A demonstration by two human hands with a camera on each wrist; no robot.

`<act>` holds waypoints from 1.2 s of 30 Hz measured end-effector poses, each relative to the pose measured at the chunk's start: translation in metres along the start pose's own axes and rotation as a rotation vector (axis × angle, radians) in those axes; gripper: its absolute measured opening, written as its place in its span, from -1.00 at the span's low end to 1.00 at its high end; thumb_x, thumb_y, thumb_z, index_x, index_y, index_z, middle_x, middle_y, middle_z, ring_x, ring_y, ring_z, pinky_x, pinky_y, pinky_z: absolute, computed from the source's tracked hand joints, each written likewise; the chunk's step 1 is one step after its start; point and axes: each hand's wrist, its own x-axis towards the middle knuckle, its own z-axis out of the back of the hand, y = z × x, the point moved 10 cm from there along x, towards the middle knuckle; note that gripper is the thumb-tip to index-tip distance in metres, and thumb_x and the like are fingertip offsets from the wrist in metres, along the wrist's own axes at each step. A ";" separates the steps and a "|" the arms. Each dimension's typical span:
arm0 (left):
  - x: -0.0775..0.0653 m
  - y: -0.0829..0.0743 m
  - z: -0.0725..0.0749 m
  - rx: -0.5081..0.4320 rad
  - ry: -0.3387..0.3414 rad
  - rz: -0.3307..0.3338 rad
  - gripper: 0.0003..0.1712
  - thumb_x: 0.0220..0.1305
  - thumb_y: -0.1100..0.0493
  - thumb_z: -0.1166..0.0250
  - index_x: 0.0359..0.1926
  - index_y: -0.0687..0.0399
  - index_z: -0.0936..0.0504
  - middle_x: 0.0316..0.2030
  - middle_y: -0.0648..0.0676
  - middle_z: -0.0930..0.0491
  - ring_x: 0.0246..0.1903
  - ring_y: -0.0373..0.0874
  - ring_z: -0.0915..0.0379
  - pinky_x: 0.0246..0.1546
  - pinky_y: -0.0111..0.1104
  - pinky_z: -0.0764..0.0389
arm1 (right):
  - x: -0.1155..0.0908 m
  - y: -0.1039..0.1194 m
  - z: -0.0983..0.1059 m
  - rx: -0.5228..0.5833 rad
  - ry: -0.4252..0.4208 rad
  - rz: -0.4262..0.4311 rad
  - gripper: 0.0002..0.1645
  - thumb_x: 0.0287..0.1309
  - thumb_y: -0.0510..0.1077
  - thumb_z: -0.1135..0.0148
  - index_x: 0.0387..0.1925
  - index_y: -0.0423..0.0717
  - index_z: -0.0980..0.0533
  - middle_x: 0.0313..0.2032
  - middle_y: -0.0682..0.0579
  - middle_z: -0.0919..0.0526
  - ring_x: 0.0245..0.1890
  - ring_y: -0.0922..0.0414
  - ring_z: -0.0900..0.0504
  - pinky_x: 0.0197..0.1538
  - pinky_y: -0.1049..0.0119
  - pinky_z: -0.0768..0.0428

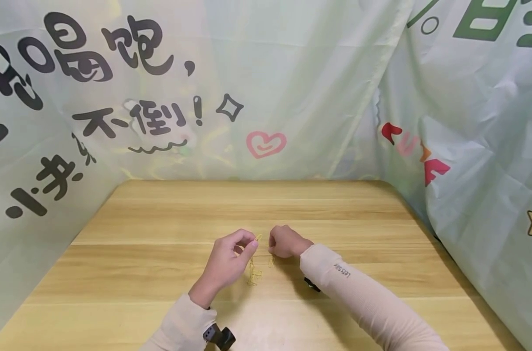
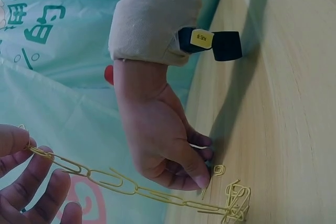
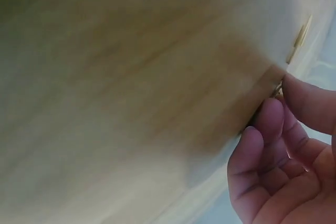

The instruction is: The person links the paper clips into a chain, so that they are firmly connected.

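My left hand point(image 1: 230, 256) pinches the upper end of a chain of linked yellow paper clips point(image 2: 110, 182) between thumb and fingertips. The chain hangs down, and its lower links lie bunched in a small heap point(image 2: 238, 203) on the wooden table. To the right of it, my right hand point(image 1: 285, 242) is lowered to the tabletop, thumb and index fingertip together on a yellow paper clip point(image 2: 204, 190). Most of that clip is hidden by the fingertips. A loose yellow paper clip point(image 1: 271, 262) lies on the wood close to the right hand.
Both hands work over the middle of a wood-grain table point(image 1: 160, 214). Pale green printed cloth point(image 1: 309, 87) hangs along the back and both sides. A dark strapped device point(image 1: 219, 336) sits on the left wrist, and another point(image 1: 311, 284) shows under the right sleeve.
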 end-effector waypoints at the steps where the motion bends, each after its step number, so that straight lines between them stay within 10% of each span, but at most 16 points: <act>1: 0.000 0.000 0.000 0.002 0.000 0.002 -0.94 0.29 0.31 -0.24 -0.30 0.10 -0.63 -0.41 -0.07 -0.62 -0.34 -0.16 -0.55 -0.32 -0.30 -0.60 | 0.000 0.000 0.000 -0.006 0.004 -0.001 -0.85 0.11 -0.28 -0.34 -0.51 -0.09 -0.55 -0.51 0.11 -0.56 -0.49 0.19 -0.49 -0.37 0.33 -0.54; 9: -0.003 0.001 0.000 -0.001 0.013 0.013 -0.93 0.31 0.29 -0.23 -0.29 0.10 -0.64 -0.40 -0.03 -0.63 -0.34 -0.14 -0.55 -0.31 -0.29 -0.59 | -0.007 0.007 -0.010 0.001 0.078 0.029 -0.53 0.05 -0.43 -0.13 -0.82 -0.02 -0.26 -0.83 0.18 -0.14 -0.77 0.26 -0.08 -0.67 0.43 -0.08; 18: -0.003 0.003 0.000 0.009 0.013 0.015 -0.94 0.32 0.28 -0.23 -0.28 0.10 -0.63 -0.41 -0.06 -0.61 -0.33 -0.15 -0.54 -0.30 -0.29 -0.59 | -0.013 0.006 -0.004 0.088 0.082 0.034 -0.82 0.15 -0.33 -0.22 -0.20 -0.11 -0.50 -0.39 0.03 -0.57 -0.39 0.11 -0.51 -0.23 0.19 -0.54; 29: -0.001 0.005 0.004 0.010 0.006 0.019 -0.94 0.31 0.29 -0.23 -0.29 0.14 -0.63 -0.40 -0.07 -0.62 -0.34 -0.13 -0.56 -0.32 -0.32 -0.58 | -0.026 0.020 0.024 0.447 0.040 0.225 -0.75 0.23 -0.38 -0.05 -0.05 -0.34 -0.40 -0.47 -0.13 -0.57 -0.56 0.19 -0.41 -0.48 0.36 -0.41; 36: 0.000 0.007 0.004 0.013 0.016 0.020 -0.93 0.31 0.29 -0.23 -0.28 0.19 -0.63 -0.40 0.02 -0.64 -0.34 -0.13 -0.55 -0.31 -0.32 -0.58 | -0.039 0.029 0.040 0.651 0.041 0.264 -0.76 0.27 -0.39 -0.08 -0.04 -0.33 -0.37 -0.37 -0.17 -0.54 -0.34 -0.15 -0.56 -0.17 -0.04 -0.61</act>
